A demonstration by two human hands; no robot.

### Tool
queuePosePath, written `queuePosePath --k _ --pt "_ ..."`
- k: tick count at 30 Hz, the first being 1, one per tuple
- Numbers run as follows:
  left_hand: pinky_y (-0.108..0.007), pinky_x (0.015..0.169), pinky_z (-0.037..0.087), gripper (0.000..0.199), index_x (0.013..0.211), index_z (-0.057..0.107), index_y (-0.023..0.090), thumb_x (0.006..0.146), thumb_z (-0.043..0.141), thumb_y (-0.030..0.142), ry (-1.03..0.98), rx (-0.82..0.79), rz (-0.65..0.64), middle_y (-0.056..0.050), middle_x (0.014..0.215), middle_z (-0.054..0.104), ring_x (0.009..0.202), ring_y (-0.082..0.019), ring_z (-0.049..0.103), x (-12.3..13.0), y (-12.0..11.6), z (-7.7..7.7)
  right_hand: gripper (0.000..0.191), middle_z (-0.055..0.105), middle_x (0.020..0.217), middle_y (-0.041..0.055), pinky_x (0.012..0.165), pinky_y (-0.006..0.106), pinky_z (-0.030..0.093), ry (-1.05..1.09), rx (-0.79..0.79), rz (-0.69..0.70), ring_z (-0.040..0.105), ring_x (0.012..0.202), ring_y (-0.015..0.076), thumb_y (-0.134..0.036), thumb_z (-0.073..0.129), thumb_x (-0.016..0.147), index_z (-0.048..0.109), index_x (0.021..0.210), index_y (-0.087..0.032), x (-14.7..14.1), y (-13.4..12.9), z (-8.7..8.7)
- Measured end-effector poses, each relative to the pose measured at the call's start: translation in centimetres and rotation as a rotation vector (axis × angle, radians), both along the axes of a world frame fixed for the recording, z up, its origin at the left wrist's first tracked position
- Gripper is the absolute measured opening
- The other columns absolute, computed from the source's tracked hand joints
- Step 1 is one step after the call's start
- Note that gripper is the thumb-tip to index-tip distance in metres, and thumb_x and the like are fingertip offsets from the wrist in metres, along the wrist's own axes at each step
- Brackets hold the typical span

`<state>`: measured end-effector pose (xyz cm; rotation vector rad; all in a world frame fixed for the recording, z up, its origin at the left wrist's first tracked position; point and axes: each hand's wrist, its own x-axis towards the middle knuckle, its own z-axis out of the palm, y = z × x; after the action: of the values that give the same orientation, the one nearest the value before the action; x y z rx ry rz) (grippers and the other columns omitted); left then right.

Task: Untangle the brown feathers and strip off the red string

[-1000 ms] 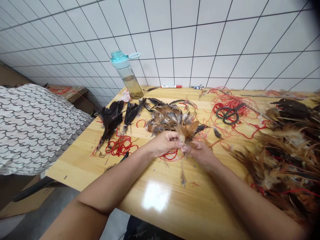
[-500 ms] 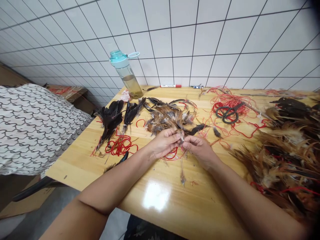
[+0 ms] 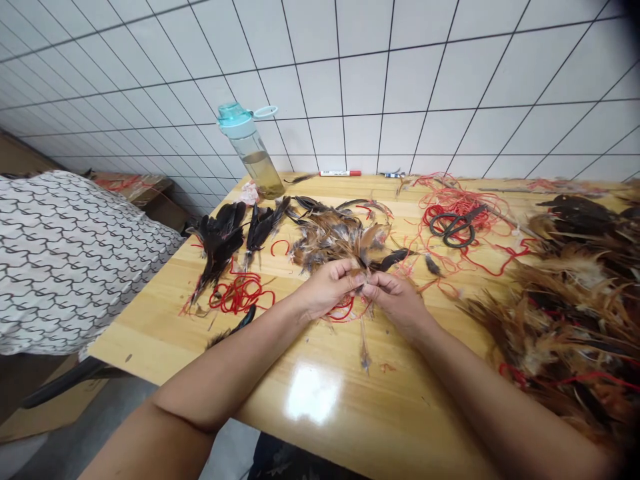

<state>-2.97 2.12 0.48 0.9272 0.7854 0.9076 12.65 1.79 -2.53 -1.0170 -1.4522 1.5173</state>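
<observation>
Narrow pinch, left hand [image 3: 327, 288] and right hand [image 3: 397, 303] closed together on a small feather tuft [image 3: 360, 272], just before a brown feather heap [image 3: 333, 241] at the middle of the bench [image 3: 400, 413].

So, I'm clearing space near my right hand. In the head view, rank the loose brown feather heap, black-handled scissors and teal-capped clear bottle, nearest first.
From the right hand:
1. Loose brown feather heap: ahead left, reaching the hand.
2. Black-handled scissors: ahead right.
3. Teal-capped clear bottle: far back left.
</observation>
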Motion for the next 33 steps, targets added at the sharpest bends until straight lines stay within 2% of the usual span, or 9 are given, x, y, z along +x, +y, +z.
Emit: queuePosePath --k 4,10,13,18,20,24,28,31,33 --pt "-0.02 0.056 0.03 0.038 0.076 0.062 0.01 0.061 0.082 0.039 0.017 0.002 0.013 0.002 0.064 0.054 0.056 -0.005 0.042 -0.1 0.1 -0.1 0.03 0.058 0.067 -0.0005 0.065 0.028 0.04 -0.027 0.01 -0.027 0.051 0.066 0.0136 -0.046 0.064 0.074 0.055 0.065 -0.019 -0.1 0.0 -0.2" --pt "-0.02 0.059 0.034 0.037 0.073 0.063 0.011 0.055 0.085 0.035 -0.004 0.006 0.113 0.001 0.066 0.057 0.059 -0.006 0.046 -0.2 0.5 0.1 0.026 0.058 0.07 -0.0012 0.062 0.026 0.04 0.025 -0.011 -0.147 0.049 0.064 0.0117 -0.044 0.061 0.077 0.061 0.082 -0.019 0.0 0.0 0.1" --pt "-0.022 0.066 0.038 0.036 0.07 0.062 0.012 0.056 0.083 0.038 0.062 0.036 0.117 0.0 0.068 0.058 0.064 -0.008 0.049 -0.3 0.5 0.0 0.028 0.062 0.075 0.0 0.066 0.027 0.042 0.055 -0.021 -0.103 0.052 0.068 0.0128 -0.043 0.065 0.074 0.064 0.088 -0.019 0.0 0.1 0.0" --pt "-0.022 0.067 0.037 0.025 0.057 0.057 0.013 0.068 0.074 0.027 0.43 0.323 0.129 0.001 0.067 0.052 0.068 -0.009 0.046 -0.7 0.7 -0.4 0.028 0.059 0.071 -0.0008 0.068 0.028 0.041 0.038 -0.019 -0.04 0.051 0.068 0.0134 -0.045 0.068 0.072 0.065 0.079 -0.019 0.0 0.3 -0.8" --pt "-0.023 0.07 0.038 0.023 0.055 0.057 0.013 0.069 0.072 0.024 0.506 0.397 0.119 -0.001 0.07 0.054 0.073 -0.011 0.049 -0.8 0.8 -0.5 0.029 0.059 0.073 -0.0002 0.072 0.029 0.042 0.034 -0.013 -0.025 0.052 0.072 0.0144 -0.047 0.068 0.073 0.064 0.078 -0.018 0.1 0.4 -1.0" --pt "-0.026 0.076 0.042 0.018 0.064 0.062 0.013 0.066 0.074 0.027 0.384 0.291 0.07 -0.002 0.074 0.057 0.078 -0.014 0.054 -0.8 0.8 -0.9 0.031 0.054 0.069 -0.0007 0.069 0.029 0.04 -0.031 0.054 -0.015 0.048 0.069 0.0144 -0.047 0.065 0.076 0.059 0.069 -0.018 0.2 0.5 -0.8" --pt "-0.026 0.071 0.043 0.027 0.068 0.064 0.013 0.063 0.078 0.035 0.262 0.16 0.029 -0.001 0.068 0.06 0.068 -0.011 0.055 -0.6 0.5 -1.1 0.029 0.052 0.068 -0.0004 0.069 0.029 0.039 -0.088 0.15 -0.051 0.049 0.071 0.0157 -0.044 0.066 0.076 0.059 0.063 -0.02 0.2 0.5 -0.6" --pt "-0.025 0.07 0.043 0.03 0.07 0.063 0.012 0.066 0.076 0.039 0.212 0.148 -0.009 -0.001 0.066 0.061 0.064 -0.01 0.055 -0.5 0.3 -0.7 0.031 0.054 0.071 0.001 0.071 0.031 0.039 -0.064 0.158 -0.064 0.05 0.072 0.0165 -0.046 0.064 0.077 0.06 0.062 -0.02 0.1 0.4 -0.6" --pt "-0.024 0.071 0.043 0.031 0.076 0.062 0.012 0.068 0.076 0.039 0.19 0.176 -0.015 -0.002 0.07 0.063 0.068 -0.01 0.056 -0.4 0.1 -0.3 0.035 0.054 0.07 0.0014 0.07 0.031 0.04 0.008 0.104 -0.082 0.049 0.072 0.0164 -0.051 0.063 0.076 0.059 0.06 -0.02 0.1 0.3 -0.5"
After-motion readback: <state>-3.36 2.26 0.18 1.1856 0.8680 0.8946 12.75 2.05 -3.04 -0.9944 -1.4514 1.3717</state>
